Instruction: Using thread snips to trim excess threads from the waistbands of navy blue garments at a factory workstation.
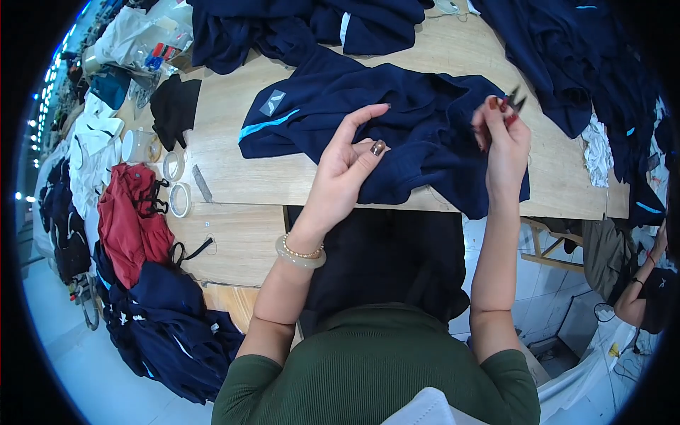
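A navy blue garment lies crumpled on the wooden table in front of me, with a light blue stripe and a grey patch at its left end. My left hand is over the garment's near left part, its fingers apart and nothing between them. Over the garment's right part is my right hand, its fingers closed around a small pair of red-handled thread snips. The dark blades point up and away from me. Part of the snips' handle is hidden by the fingers.
More navy garments are heaped at the far side, and others at the right. Tape rolls, a flat grey strip and a red garment sit at the left. Another person's arm shows at the right edge.
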